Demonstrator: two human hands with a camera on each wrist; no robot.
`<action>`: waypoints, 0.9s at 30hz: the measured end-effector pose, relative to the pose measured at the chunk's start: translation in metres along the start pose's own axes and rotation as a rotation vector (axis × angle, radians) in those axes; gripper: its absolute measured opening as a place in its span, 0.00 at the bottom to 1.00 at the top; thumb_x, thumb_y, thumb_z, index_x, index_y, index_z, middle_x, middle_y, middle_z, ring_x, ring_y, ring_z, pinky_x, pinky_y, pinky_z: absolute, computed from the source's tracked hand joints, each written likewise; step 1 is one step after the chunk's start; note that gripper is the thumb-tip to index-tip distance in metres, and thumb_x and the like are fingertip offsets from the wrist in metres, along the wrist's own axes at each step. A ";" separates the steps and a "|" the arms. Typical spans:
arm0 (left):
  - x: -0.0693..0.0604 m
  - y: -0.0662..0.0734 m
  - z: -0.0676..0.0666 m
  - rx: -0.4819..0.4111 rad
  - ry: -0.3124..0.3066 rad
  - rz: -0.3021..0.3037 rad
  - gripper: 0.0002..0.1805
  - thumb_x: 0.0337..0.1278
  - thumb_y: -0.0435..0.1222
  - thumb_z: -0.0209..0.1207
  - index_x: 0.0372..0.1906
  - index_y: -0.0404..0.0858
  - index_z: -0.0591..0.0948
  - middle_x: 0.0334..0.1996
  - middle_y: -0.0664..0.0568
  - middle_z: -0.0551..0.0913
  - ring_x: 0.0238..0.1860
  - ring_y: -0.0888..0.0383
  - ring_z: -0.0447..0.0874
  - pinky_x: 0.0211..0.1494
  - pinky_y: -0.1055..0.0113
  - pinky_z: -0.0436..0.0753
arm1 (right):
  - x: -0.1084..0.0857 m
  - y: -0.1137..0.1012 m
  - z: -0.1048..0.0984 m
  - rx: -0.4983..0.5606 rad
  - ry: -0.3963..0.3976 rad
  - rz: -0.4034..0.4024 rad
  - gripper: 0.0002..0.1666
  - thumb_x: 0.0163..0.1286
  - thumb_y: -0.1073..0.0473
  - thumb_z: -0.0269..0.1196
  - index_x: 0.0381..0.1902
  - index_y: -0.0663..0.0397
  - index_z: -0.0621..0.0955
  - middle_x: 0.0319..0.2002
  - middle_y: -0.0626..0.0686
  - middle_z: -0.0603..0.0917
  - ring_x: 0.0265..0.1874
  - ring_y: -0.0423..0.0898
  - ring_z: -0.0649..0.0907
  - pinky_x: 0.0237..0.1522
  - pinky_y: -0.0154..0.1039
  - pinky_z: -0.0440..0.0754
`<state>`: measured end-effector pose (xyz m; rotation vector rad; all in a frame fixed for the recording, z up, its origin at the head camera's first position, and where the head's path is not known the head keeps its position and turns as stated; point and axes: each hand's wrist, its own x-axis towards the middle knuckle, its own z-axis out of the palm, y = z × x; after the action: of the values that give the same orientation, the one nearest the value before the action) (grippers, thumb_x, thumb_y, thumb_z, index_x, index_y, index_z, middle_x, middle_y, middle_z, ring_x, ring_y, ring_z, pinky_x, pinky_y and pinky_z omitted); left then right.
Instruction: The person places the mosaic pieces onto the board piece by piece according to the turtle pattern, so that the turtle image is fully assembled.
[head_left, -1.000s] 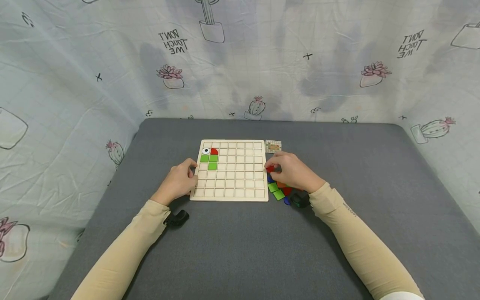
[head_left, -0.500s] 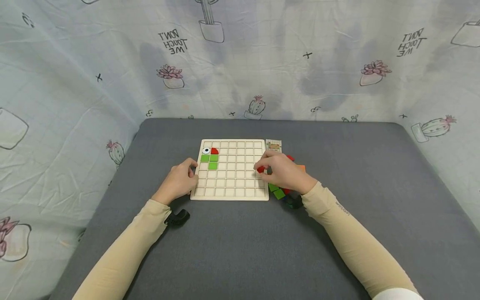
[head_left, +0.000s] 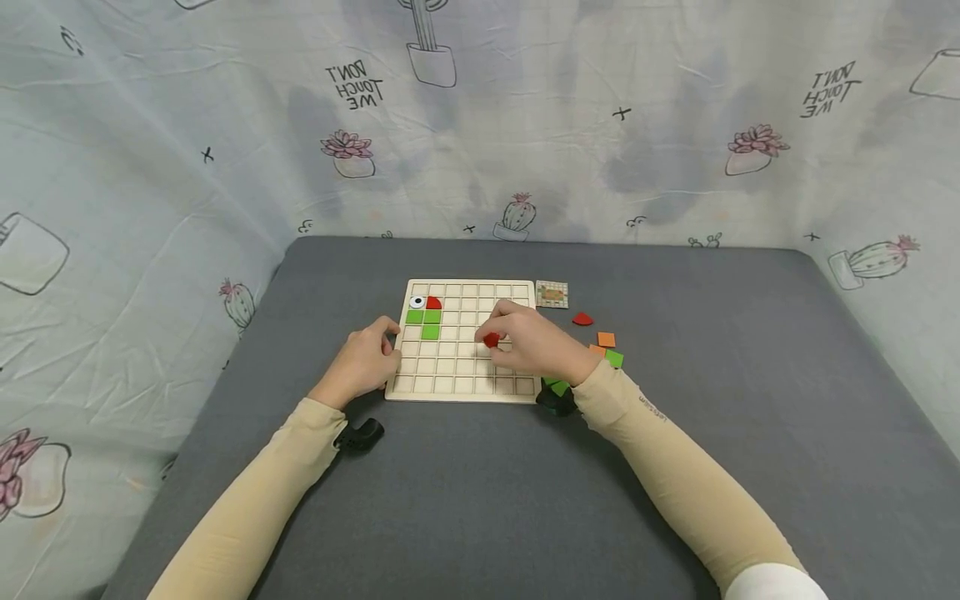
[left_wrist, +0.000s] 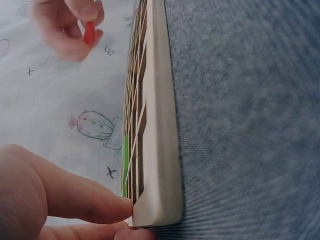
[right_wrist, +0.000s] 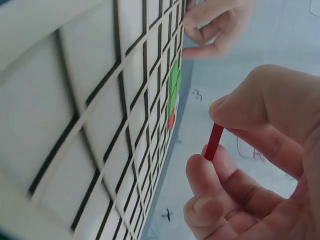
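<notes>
A pale wooden grid board point(head_left: 453, 385) lies on the grey table. At its upper left sit a white eye tile point(head_left: 417, 302), a red tile with one rounded corner point(head_left: 433, 303) and three green square tiles point(head_left: 431, 332). My left hand point(head_left: 360, 364) holds the board's left edge between thumb and fingers; the left wrist view shows a fingertip on the rim. Over the right half of the board, my right hand point(head_left: 528, 340) pinches a thin red tile point(right_wrist: 214, 142) between thumb and fingertips. That tile is above the grid, apart from it.
Right of the board lie a small picture card point(head_left: 552, 294), a red tile point(head_left: 582, 319), orange tiles point(head_left: 606, 339) and green tiles point(head_left: 613, 358). My right arm partly hides this pile. A patterned cloth point(head_left: 555, 125) hangs behind the table.
My right hand has moved left from the tile pile to above the board, carrying the red tile. More loose tiles are now uncovered. My left hand stays at the board's left edge.
</notes>
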<state>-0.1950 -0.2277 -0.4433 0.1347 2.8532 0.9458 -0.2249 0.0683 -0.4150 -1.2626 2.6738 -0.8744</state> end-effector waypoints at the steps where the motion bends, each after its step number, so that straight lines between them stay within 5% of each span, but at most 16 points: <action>1: 0.000 0.000 0.000 0.001 0.000 0.000 0.21 0.70 0.32 0.51 0.65 0.31 0.73 0.31 0.45 0.77 0.18 0.56 0.80 0.25 0.63 0.76 | 0.003 -0.002 0.002 0.003 -0.001 -0.002 0.14 0.67 0.67 0.65 0.50 0.56 0.89 0.42 0.52 0.80 0.38 0.45 0.80 0.42 0.38 0.79; 16: 0.000 0.002 -0.001 0.002 0.000 0.005 0.20 0.70 0.32 0.53 0.63 0.30 0.73 0.30 0.45 0.77 0.18 0.56 0.80 0.23 0.64 0.76 | 0.058 -0.025 0.031 -0.050 -0.078 -0.085 0.14 0.68 0.68 0.66 0.50 0.56 0.90 0.45 0.52 0.87 0.42 0.47 0.81 0.48 0.38 0.80; 27: 0.000 0.001 -0.001 -0.009 -0.004 0.000 0.19 0.70 0.32 0.53 0.62 0.31 0.73 0.29 0.46 0.76 0.17 0.56 0.79 0.23 0.63 0.76 | 0.076 -0.029 0.047 -0.048 -0.127 -0.048 0.15 0.68 0.69 0.66 0.50 0.55 0.89 0.46 0.52 0.89 0.46 0.46 0.81 0.48 0.38 0.79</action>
<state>-0.1954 -0.2271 -0.4421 0.1359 2.8456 0.9568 -0.2419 -0.0230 -0.4254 -1.3497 2.5904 -0.7133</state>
